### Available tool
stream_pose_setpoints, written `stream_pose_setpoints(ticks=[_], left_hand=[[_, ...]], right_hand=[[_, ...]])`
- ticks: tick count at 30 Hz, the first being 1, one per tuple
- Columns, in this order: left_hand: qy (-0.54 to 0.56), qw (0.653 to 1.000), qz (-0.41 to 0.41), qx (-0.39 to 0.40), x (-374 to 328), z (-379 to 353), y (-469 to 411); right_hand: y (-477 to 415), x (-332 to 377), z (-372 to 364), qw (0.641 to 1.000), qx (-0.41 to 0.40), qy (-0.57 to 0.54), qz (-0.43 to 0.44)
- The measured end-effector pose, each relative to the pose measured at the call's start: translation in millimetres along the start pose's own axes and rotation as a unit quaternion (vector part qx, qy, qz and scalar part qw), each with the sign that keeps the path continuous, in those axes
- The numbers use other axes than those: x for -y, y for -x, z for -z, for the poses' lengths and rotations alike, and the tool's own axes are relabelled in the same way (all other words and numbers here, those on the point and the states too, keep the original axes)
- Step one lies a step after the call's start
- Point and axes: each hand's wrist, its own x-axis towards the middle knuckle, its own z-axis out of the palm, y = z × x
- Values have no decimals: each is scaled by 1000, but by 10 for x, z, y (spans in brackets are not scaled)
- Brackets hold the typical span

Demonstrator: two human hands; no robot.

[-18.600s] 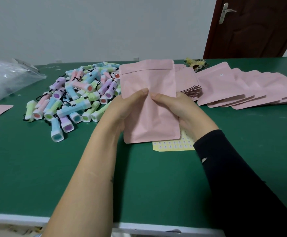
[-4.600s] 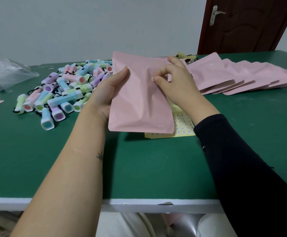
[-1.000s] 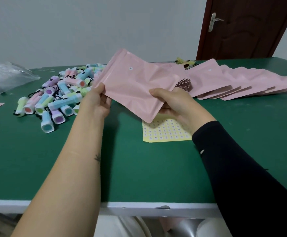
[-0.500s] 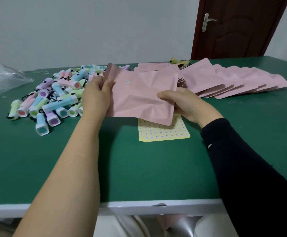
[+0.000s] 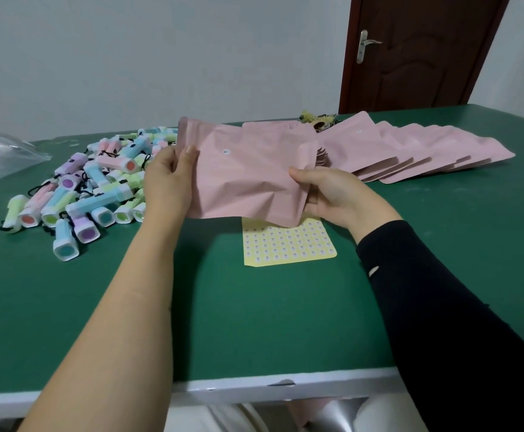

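Compared with a second ago, the pink pouch is sitting more level in the air, turned sideways just above the yellow sticker sheet on the green table, a small round sticker showing on its face. The left hand is pinching one end, thumb on top, and the right hand is gripping the other with curled fingers. What the pouch is holding cannot be told, and the stickers' print is too small to read

One head-worn camera looks forward and down across the green table, apparently from close above.
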Motion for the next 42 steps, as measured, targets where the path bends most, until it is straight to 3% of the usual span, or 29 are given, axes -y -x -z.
stream_pose_setpoints(ticks=[7, 11, 15, 16, 18, 20, 21, 23, 26, 34, 38, 42], left_hand=[[-27, 999, 27, -34, 30, -55, 13], [9, 997, 74, -36, -41, -225, 121], [-91, 991, 4, 99, -104, -486, 331], [-132, 978, -30, 157, -104, -547, 390], [-258, 921, -86, 280, -93, -676, 494], [-359, 859, -104, 348, -94, -771, 570], [-373, 850, -102, 357, -104, -797, 588], [-367, 854, -99, 356, -112, -826, 592], [-368, 853, -103, 356, -103, -841, 578], [-365, 853, -107, 356, -51, -878, 570], [-365, 854, -110, 353, -46, -885, 572], [-363, 855, -111, 354, -47, -876, 589]], right_hand=[[73, 93, 83, 999, 24, 30, -38], [41, 203, 377, 981, -78, -179, -8], [-17, 275, 596, 923, -131, -350, 95], [-32, 296, 616, 912, -135, -371, 112], [-72, 337, 636, 897, -144, -393, 142], [-120, 361, 622, 897, -157, -374, 175], [-151, 372, 604, 906, -174, -340, 184], [-235, 388, 572, 919, -215, -273, 186], [-357, 398, 533, 905, -243, -292, 190], [-596, 204, 670, 917, -316, -185, 155], [-632, 202, 745, 917, -300, -195, 176], [-649, 192, 691, 929, -301, -118, 180]])
